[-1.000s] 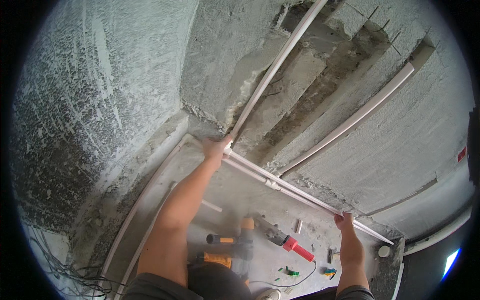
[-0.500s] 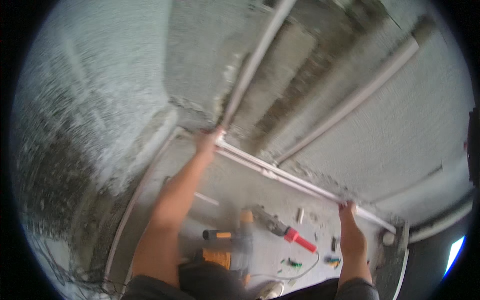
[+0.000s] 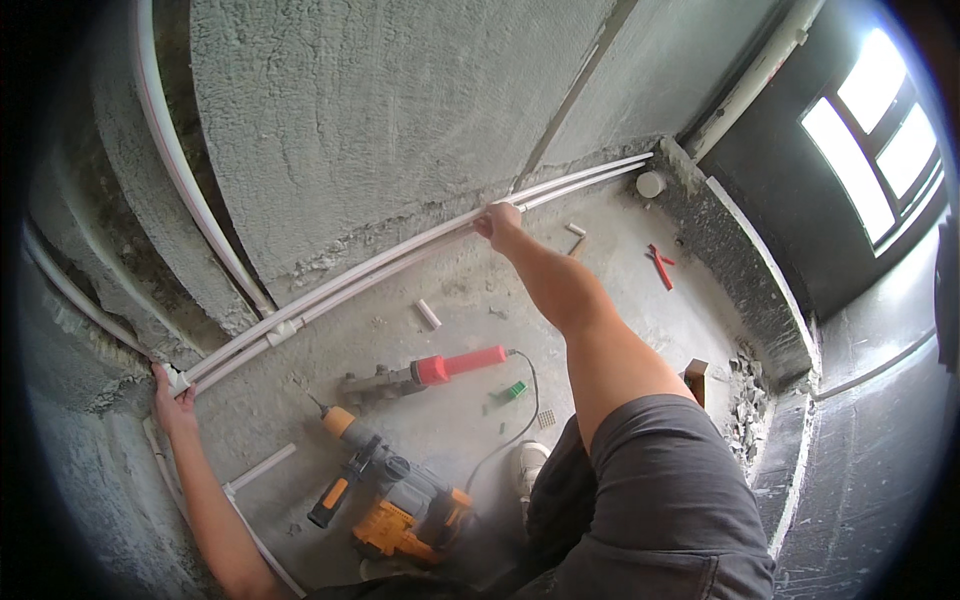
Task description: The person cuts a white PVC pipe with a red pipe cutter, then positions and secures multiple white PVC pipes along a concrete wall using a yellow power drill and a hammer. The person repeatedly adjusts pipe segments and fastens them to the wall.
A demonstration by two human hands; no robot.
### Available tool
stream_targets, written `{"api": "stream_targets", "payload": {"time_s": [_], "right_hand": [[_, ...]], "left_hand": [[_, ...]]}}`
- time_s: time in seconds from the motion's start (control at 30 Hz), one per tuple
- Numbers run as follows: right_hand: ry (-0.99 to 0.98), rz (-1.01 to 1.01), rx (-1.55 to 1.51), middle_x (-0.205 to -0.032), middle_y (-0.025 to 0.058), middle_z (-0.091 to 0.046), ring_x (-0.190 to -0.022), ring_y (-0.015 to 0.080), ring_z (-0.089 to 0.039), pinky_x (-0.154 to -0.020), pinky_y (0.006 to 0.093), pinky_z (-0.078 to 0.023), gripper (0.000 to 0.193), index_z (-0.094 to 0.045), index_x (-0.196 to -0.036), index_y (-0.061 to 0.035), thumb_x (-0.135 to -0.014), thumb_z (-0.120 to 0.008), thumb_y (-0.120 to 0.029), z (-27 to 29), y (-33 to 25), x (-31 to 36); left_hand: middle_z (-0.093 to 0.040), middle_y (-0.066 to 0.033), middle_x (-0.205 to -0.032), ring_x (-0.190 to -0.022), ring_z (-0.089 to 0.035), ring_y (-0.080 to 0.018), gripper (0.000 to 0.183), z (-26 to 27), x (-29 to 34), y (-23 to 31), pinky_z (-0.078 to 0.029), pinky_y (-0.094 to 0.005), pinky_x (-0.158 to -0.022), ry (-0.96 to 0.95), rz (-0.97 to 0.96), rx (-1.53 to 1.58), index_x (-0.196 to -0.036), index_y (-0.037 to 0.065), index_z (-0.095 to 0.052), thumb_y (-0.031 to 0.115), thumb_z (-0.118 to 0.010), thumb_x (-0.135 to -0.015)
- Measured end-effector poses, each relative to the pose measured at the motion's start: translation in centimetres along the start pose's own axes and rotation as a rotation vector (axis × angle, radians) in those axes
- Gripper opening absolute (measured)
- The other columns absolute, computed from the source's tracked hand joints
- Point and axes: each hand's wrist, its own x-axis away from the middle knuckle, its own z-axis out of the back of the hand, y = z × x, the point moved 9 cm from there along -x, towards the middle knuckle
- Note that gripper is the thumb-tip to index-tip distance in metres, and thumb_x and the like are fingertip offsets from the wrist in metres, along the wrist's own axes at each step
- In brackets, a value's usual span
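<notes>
Two long white plastic pipes run side by side along the foot of the rough wall. At the left corner my left hand (image 3: 174, 404) is closed around a white pipe elbow (image 3: 178, 380) at the end of the upper pipe (image 3: 380, 264). Farther right, my outstretched right hand (image 3: 498, 224) grips that pipe from above, its fingertips partly hidden. A white tee fitting (image 3: 283, 333) sits on the lower pipe, just below where an upright pipe (image 3: 190, 190) comes down a wall groove.
A red-handled pipe welding tool (image 3: 430, 370) with a cord and an orange-and-grey hammer drill (image 3: 400, 500) lie on the dusty concrete floor. Around them are a green piece (image 3: 514, 391), short pipe offcuts (image 3: 428, 314) and a red cutter (image 3: 661, 268). Rubble (image 3: 745, 405) lies at right.
The view has swung toward the right, bringing the window and far corner in. My hands stay at the pipe's corner end and along its length; blur has cleared.
</notes>
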Motion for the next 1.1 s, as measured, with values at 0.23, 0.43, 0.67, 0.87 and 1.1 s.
{"api": "stream_targets", "payload": {"time_s": [0.23,0.43,0.67,0.87,1.1], "right_hand": [[-0.07,-0.042,0.062,-0.076,0.0107,-0.065,-0.063,0.0218,-0.068,-0.047,0.0368,-0.05,0.006,-0.062,-0.089,-0.0051,-0.094,-0.059,-0.005,-2.5,1.9,-0.1],[-0.162,0.334,0.822,-0.066,0.0028,-0.059,-0.055,0.013,-0.05,-0.048,0.0321,-0.04,0.018,-0.067,-0.074,-0.01,-0.091,-0.067,-0.015,2.9,0.6,-8.3],[-0.163,0.058,0.268,-0.086,0.0033,-0.075,-0.079,0.0145,-0.072,-0.067,0.0319,-0.048,0.011,-0.067,-0.093,-0.0127,-0.095,-0.074,-0.021,2.1,1.1,-6.2],[-0.132,0.014,0.265,-0.097,-0.0008,-0.075,-0.092,0.0148,-0.07,-0.082,0.0359,-0.048,0.01,-0.068,-0.1,-0.0175,-0.098,-0.071,-0.026,2.0,2.4,-6.6],[-0.314,0.025,0.365,-0.107,-0.0002,-0.071,-0.107,0.0153,-0.066,-0.097,0.0394,-0.047,0.017,-0.068,-0.108,-0.0151,-0.1,-0.069,-0.03,2.6,0.9,-9.5]], "left_hand": [[-0.065,-0.0038,-0.125,-0.109,-0.062,-0.0192,0.065,4.5,-1.1,1.7,-0.053,-0.0359,-0.09,0.06,-0.023,-0.03,-0.138,0.011,-0.062,0.056,-0.075,-0.093],[-0.06,-0.0102,-0.139,-0.125,-0.058,-0.0299,0.057,-1.7,1.2,-0.2,-0.05,-0.0517,-0.107,-0.177,-0.049,0.123,-0.145,0.007,-0.055,0.038,-0.07,-0.1],[-0.069,-0.0033,-0.113,-0.097,-0.067,-0.0228,0.046,-1.7,3.5,1.8,-0.06,-0.0398,-0.076,0.013,-0.07,-0.004,-0.125,0.012,-0.067,0.047,-0.075,-0.095],[-0.068,-0.0056,-0.105,-0.093,-0.068,-0.024,0.05,-1.8,5.3,2.0,-0.06,-0.038,-0.072,0.053,-0.04,-0.029,-0.121,0.011,-0.066,0.052,-0.075,-0.094],[-0.068,-0.0136,-0.097,-0.078,-0.071,-0.0306,0.056,-3.3,6.5,0.2,-0.056,-0.0344,-0.059,0.049,0.06,0.004,-0.117,0.008,-0.061,0.058,-0.072,-0.094]]}}
